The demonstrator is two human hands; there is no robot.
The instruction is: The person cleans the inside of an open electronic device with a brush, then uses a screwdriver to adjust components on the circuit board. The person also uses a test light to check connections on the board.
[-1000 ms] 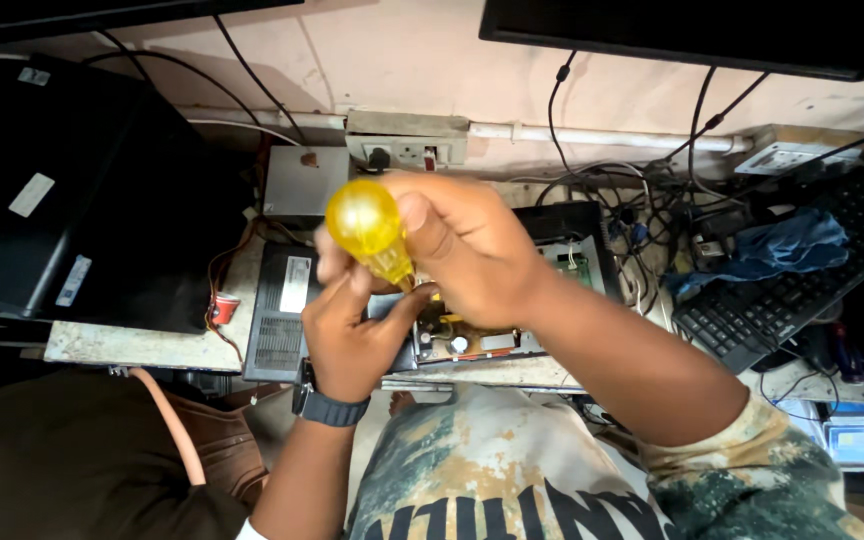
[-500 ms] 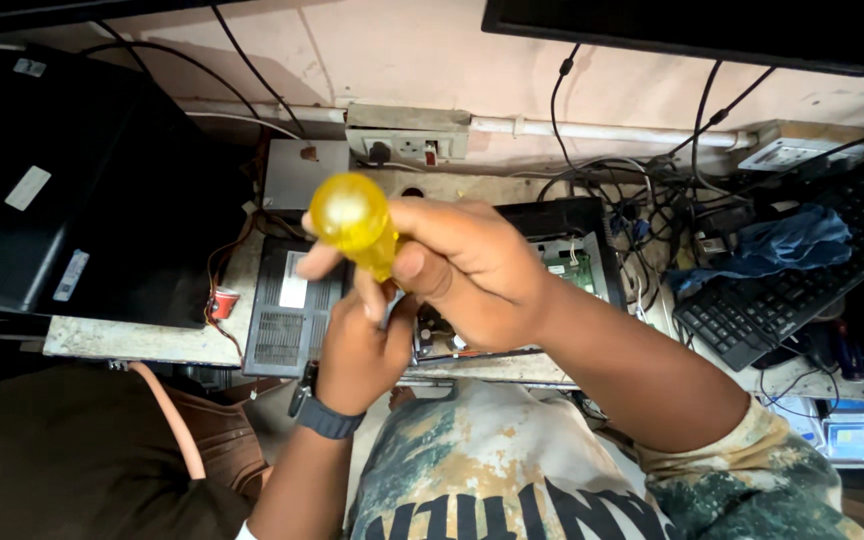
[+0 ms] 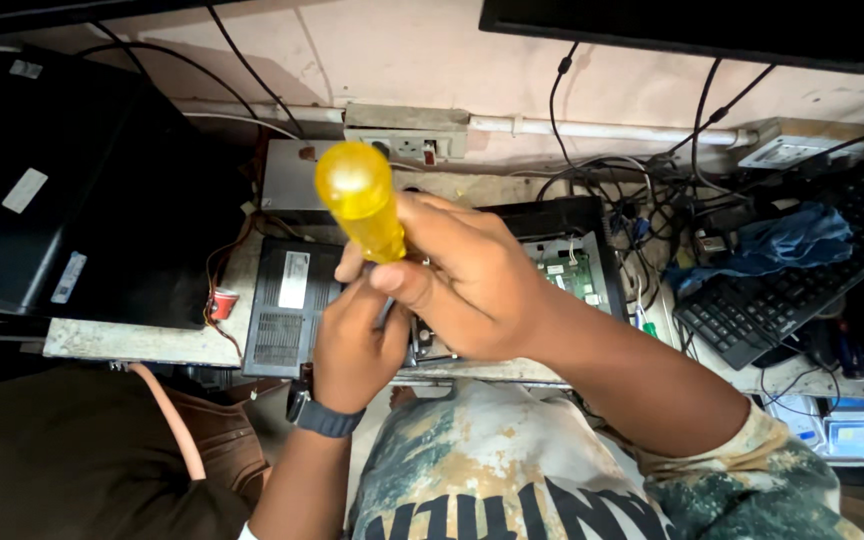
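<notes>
At the middle of the head view, above the cluttered bench (image 3: 142,342), a screwdriver (image 3: 360,200) stands nearly upright with its fat, see-through yellow handle toward the camera, rounded at the top and slightly ribbed lower down; its shaft drops out of sight between the hands. The right hand (image 3: 472,280) is clamped around the lower part of the handle, thumb and fingers folded over it. The left hand (image 3: 357,345), with a dark watch (image 3: 324,416) at the wrist, sits just beneath and is closed around the shaft, touching the right hand. Both hands hide most of the opened device (image 3: 562,265) below them, where a green circuit board (image 3: 570,275) shows at the right edge. Just to the left lies a flat black box (image 3: 287,305) with vent slots and a white label, and behind it a grey metal box (image 3: 287,180). A wall socket strip (image 3: 407,135) sits behind the handle, with cables trailing right toward a black keyboard (image 3: 782,300) and a blue cloth (image 3: 787,240). A large black case (image 3: 72,200) fills the left side.
</notes>
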